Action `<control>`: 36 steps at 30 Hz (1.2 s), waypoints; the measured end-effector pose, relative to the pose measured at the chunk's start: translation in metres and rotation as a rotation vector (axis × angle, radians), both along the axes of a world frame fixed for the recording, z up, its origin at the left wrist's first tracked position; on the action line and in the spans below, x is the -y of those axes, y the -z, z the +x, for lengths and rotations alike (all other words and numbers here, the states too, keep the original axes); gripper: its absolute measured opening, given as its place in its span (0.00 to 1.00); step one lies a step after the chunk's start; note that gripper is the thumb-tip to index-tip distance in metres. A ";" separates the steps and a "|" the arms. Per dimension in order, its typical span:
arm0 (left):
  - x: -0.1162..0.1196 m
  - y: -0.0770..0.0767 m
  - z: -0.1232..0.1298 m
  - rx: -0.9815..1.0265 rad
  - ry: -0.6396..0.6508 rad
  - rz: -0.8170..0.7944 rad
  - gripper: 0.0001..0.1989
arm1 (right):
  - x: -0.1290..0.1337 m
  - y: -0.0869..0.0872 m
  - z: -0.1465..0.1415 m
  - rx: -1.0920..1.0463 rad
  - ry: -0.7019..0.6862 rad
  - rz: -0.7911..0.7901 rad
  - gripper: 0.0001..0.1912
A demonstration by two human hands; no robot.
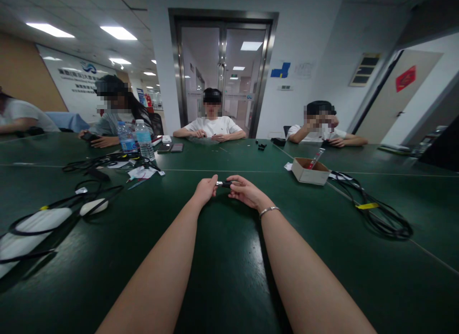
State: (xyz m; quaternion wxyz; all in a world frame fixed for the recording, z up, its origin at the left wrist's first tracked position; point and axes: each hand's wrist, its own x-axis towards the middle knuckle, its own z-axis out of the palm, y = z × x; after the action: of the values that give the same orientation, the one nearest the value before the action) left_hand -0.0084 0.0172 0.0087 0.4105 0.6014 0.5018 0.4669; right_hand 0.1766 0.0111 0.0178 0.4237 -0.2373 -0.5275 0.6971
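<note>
Over the middle of the green table, both of my hands hold a small black cylinder with a silver end, lying level between them. My left hand pinches the silver end between thumb and fingers. On the black end, my right hand has its thumb and fingertips closed; a metal bracelet sits on that wrist. The cylinder is too small in view to tell its exact kind, and my fingers cover part of it.
Right of my hands stands an open cardboard box, beside a coiled black cable. To the left are water bottles, paper scraps, cables and a white power strip. Several people sit around the table, one person directly opposite.
</note>
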 end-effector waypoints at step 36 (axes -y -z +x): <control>0.006 -0.003 0.010 0.093 0.089 -0.037 0.22 | -0.001 -0.004 -0.007 -0.028 0.232 -0.193 0.02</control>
State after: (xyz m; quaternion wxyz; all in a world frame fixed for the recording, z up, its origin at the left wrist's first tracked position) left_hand 0.0011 0.0115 0.0119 0.4651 0.5930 0.4634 0.4662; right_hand 0.1693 0.0117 0.0215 0.4839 -0.3263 -0.4209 0.6944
